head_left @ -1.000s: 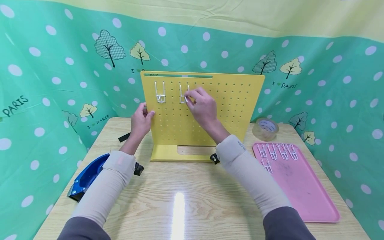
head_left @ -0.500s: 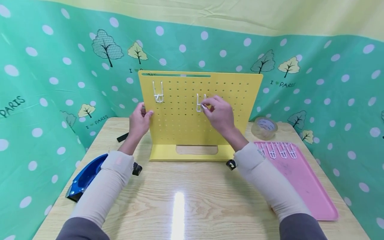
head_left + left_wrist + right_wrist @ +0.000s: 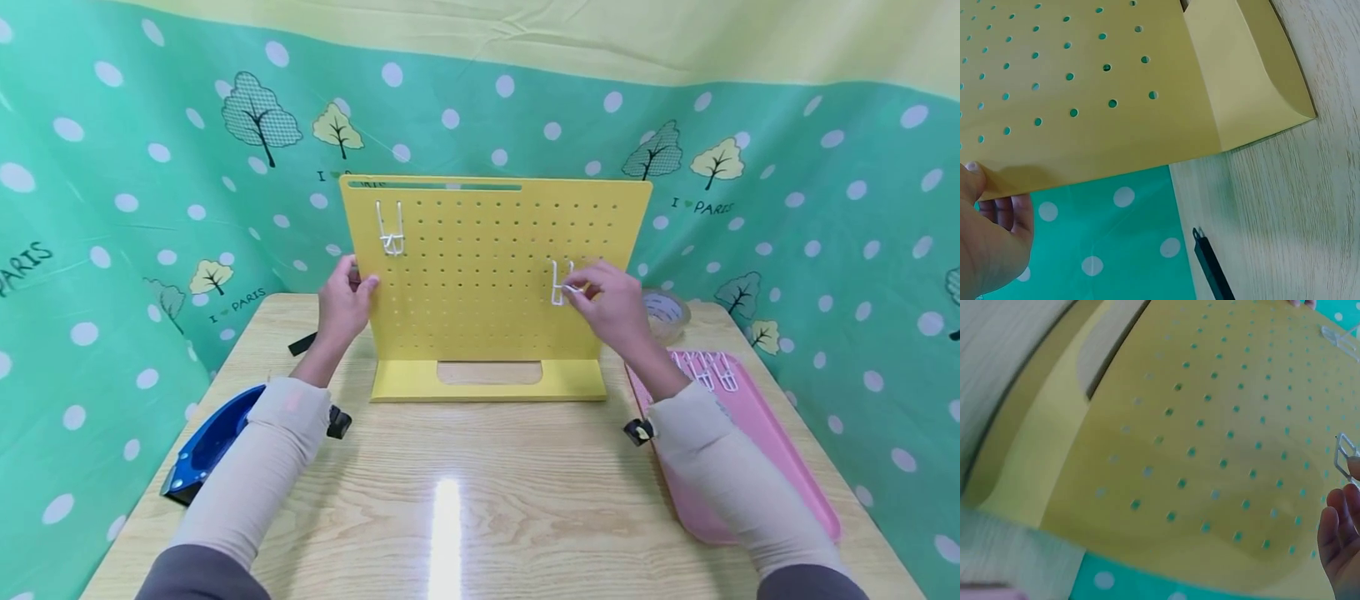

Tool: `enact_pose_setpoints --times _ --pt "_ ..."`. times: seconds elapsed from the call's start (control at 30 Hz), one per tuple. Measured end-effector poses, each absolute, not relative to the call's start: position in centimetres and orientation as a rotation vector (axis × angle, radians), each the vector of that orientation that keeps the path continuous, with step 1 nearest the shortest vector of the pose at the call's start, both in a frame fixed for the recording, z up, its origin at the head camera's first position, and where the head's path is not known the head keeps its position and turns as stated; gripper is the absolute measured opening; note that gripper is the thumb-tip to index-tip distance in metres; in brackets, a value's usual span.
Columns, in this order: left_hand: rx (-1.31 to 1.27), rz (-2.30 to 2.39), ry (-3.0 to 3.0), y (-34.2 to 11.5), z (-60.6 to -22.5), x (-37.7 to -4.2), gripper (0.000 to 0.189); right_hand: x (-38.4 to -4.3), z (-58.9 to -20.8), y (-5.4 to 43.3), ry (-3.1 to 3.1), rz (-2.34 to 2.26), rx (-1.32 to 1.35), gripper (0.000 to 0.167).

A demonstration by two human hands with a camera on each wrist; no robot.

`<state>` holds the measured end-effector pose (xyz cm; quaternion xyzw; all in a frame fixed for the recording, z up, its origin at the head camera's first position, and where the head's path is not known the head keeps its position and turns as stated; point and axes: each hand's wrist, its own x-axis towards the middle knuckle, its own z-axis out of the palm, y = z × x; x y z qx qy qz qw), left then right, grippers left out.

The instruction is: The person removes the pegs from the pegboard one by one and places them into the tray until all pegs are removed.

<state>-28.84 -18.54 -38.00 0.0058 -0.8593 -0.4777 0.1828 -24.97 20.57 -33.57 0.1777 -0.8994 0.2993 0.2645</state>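
Observation:
My left hand (image 3: pixel 345 304) grips the left edge of an upright yellow pegboard (image 3: pixel 465 321), thumb on the front and fingers behind, as the left wrist view also shows. In the head view my right hand (image 3: pixel 611 304) pinches a white wire pegboard hook (image 3: pixel 557 285) in front of the board's right half. Part of this hook (image 3: pixel 1344 453) shows past the fingertips in the right wrist view; the rest is hidden by the fingers. Another white wire hook (image 3: pixel 390 229) hangs at the board's upper left.
A pink tray (image 3: pixel 765 458) with several white hooks (image 3: pixel 712 371) lies at the right, partly under my right forearm. Behind my right hand sits a roll of clear tape (image 3: pixel 669 317). A blue and black object (image 3: pixel 213 450) and a thin black piece (image 3: pixel 1213 265) lie at the left.
My right hand has moved right and down across the board with the hook, away from the top row of holes. The left hand keeps its grip on the board's edge.

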Motion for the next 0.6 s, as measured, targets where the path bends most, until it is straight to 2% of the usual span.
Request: enact_pose_setpoints --times 0.6 --pt "0.020 -1.331 -2.432 -18.5 -37.9 -28.9 0.029 -22.5 -35.2 31.5 -2.663 0.789 0.202 0.013"
